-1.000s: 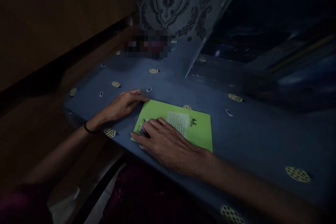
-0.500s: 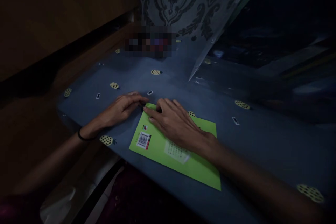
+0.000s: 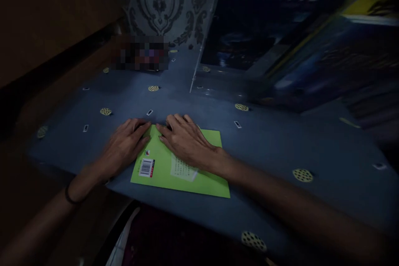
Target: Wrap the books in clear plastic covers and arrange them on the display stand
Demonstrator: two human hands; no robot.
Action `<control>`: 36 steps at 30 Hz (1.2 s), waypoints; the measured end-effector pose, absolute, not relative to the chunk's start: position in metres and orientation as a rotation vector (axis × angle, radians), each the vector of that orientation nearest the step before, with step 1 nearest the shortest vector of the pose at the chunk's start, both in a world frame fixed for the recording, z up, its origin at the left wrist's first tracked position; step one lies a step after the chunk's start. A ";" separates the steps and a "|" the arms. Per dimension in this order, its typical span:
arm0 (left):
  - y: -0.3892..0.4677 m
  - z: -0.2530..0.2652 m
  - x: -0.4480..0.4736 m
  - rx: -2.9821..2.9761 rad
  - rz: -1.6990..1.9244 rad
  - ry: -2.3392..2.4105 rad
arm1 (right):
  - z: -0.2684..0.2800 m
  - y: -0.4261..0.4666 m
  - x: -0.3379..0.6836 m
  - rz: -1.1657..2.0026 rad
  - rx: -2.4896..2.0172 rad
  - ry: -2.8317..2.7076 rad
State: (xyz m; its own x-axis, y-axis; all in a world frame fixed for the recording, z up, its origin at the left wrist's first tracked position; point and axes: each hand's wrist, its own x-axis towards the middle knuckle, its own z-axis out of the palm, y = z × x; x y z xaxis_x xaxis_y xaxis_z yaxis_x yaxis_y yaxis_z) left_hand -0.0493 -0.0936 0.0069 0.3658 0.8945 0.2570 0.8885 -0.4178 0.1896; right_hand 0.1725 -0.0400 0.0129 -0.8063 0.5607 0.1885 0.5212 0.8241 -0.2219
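A bright green book, thin and with its barcode side up, lies flat on a blue tablecloth with a pineapple print. My right hand rests palm down across its upper part, fingers stretched towards the far edge. Along the book's left edge lies my left hand, thumb and fingertips touching the far left corner and the fingers loosely extended. Neither hand is wrapped round anything. The barcode and a pale text panel show on the cover, the panel partly hidden by my right hand.
The blue-covered table spreads around the book. At the back right, a dark magazine stands in a clear holder, with more books beside it. A blurred-out object sits at the far left, near a patterned wall.
The view has swung right, bringing the standing magazine and books into sight. My left hand has come down along the book's left edge. My right hand stays on the cover.
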 end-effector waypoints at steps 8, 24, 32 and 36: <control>-0.093 0.010 -0.049 2.666 0.423 1.702 | 0.009 -0.047 0.255 0.004 -1.114 -2.685; -0.079 0.017 0.059 2.900 0.259 1.061 | -0.004 -0.058 0.310 0.036 -1.219 -2.515; -0.138 0.027 0.072 2.916 0.216 0.702 | -0.001 -0.059 0.310 0.070 -1.225 -2.532; -0.146 0.024 0.054 3.029 0.160 0.962 | -0.001 -0.060 0.309 0.065 -1.231 -2.517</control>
State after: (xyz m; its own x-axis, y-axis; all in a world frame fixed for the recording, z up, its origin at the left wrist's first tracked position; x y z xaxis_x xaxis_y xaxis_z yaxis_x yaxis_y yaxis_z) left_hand 0.0536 -0.1457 0.0243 0.8122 0.5734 0.1079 0.5775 -0.8164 -0.0085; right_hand 0.3088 -0.0604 -0.0008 -0.5684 0.7742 0.2785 0.7588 0.6241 -0.1864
